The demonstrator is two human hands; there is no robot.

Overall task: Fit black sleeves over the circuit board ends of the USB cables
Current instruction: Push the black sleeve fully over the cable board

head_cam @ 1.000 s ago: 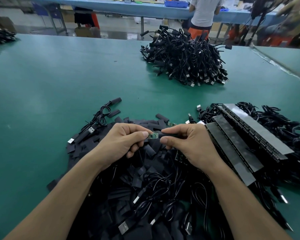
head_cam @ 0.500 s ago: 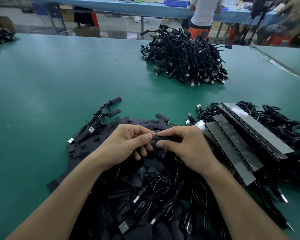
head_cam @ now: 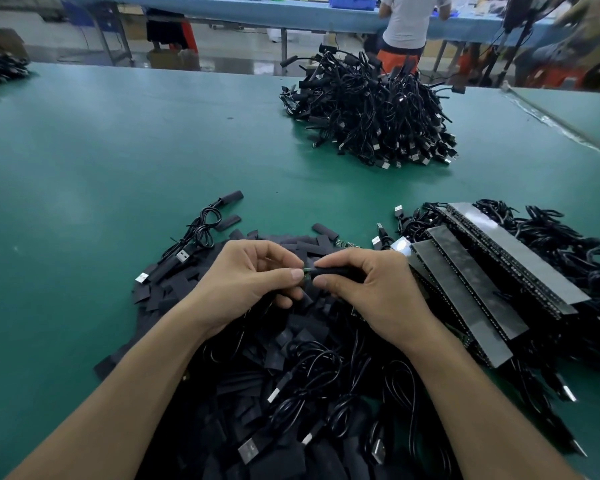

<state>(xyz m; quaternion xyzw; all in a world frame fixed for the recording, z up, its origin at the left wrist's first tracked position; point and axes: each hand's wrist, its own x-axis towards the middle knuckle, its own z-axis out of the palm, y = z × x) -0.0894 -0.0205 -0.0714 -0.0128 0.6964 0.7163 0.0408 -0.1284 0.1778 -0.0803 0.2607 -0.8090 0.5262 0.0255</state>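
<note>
Green table [head_cam: 118, 161]; far heap of sleeved cables [head_cam: 368, 112] looks finished, near pile of loose sleeves and cables [head_cam: 291, 368] left to do. Hands meet above it: left hand [head_cam: 246, 282] pinches the board end [head_cam: 306, 271], right hand [head_cam: 371, 289] pinches the black sleeve [head_cam: 336, 270], almost on.

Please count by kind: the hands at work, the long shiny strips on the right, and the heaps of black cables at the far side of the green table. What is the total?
Hands: 2, the left hand and the right hand
Long shiny strips: 3
Far cable heaps: 2
Total: 7
</note>
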